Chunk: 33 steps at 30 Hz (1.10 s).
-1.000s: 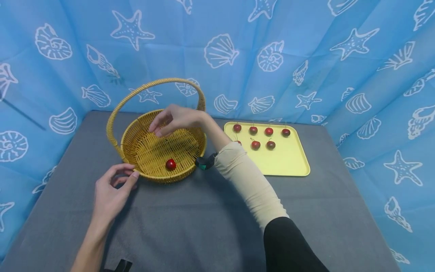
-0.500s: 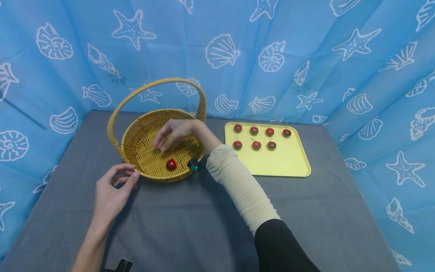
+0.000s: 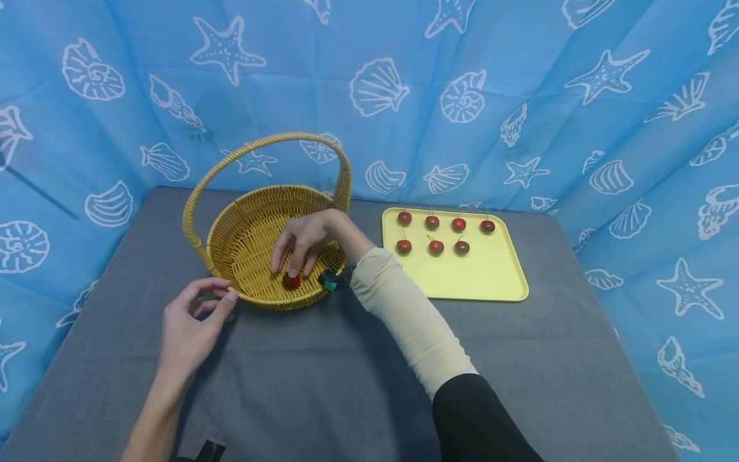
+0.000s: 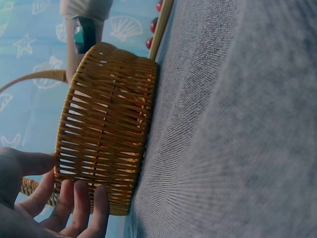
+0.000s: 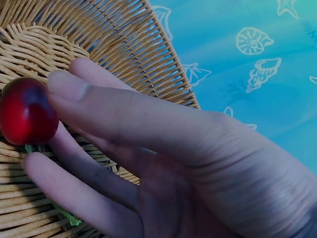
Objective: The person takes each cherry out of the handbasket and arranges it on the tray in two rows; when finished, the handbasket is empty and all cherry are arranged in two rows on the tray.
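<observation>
A round yellow wicker basket with a tall arched handle stands at the left of the table. My left hand holds its near left rim, thumb on the rim and fingers along the woven side. Inside the basket, my right hand reaches down over a dark red cherry. In the right wrist view its thumb meets the edge of the cherry, and a fingertip lies just below, by the green stem. The fingers are spread around the cherry, not closed on it.
A pale yellow tray lies right of the basket, with several stemmed cherries in two rows. Grey cloth covers the table. A blue curtain printed with shells hangs behind. The basket handle arches above the right hand.
My right hand has come down and toward the near side of the basket, its thumb now at the cherry. The left hand stays on the rim, and the cherry lies where it was.
</observation>
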Motion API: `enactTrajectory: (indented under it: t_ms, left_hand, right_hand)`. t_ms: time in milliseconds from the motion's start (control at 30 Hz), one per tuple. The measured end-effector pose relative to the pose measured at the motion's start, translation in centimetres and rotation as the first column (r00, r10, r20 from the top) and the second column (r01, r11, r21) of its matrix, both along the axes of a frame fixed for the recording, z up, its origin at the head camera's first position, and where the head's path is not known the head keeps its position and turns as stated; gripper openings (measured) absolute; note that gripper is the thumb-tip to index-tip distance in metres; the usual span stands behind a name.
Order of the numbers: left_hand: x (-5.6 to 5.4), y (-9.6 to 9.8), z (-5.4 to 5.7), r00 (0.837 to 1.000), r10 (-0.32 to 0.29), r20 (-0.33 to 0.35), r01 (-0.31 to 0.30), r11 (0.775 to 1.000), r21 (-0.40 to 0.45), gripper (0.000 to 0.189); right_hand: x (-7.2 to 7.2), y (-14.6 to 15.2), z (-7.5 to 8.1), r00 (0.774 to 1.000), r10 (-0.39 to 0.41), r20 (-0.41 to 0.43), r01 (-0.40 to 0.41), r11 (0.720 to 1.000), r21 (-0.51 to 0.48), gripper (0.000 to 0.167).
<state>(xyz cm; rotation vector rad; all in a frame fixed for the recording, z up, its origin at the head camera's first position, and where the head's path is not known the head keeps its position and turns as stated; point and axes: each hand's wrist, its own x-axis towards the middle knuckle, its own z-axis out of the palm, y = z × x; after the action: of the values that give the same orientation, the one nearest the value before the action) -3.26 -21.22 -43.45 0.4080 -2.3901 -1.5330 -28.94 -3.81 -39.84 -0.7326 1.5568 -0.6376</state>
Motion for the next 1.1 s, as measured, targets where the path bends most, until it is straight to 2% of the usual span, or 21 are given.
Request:
enactTrajectory:
  t_ms: [300, 533, 900, 1100]
  left_hand:
    - [0.0, 0.2, -0.1, 1.0, 0.009, -0.003, -0.009, 1.0, -0.015, 0.028]
    - [0.0, 0.3, -0.1, 1.0, 0.007, -0.009, -0.007, 1.0, -0.007, 0.028]
    - [0.0, 0.2, -0.1, 1.0, 0.004, -0.011, -0.004, 1.0, -0.008, 0.028]
    - [0.0, 0.0, -0.3, 1.0, 0.003, -0.01, -0.004, 1.0, -0.015, 0.03]
  right_hand:
    - [1.0, 0.1, 1.0, 0.998, 0.021, 0.064, -0.023, 0.999, 0.037, 0.041]
    - [1.7, -0.1, 1.7, 0.992, 0.084, 0.095, -0.09, 0.994, 0.063, 0.041]
    - [1.7, -0.6, 0.7, 0.984, 0.135, 0.121, -0.146, 0.985, 0.094, 0.037]
    - [1.9, -0.5, 0.4, 0.98, 0.119, 0.162, -0.131, 0.989, 0.071, 0.037]
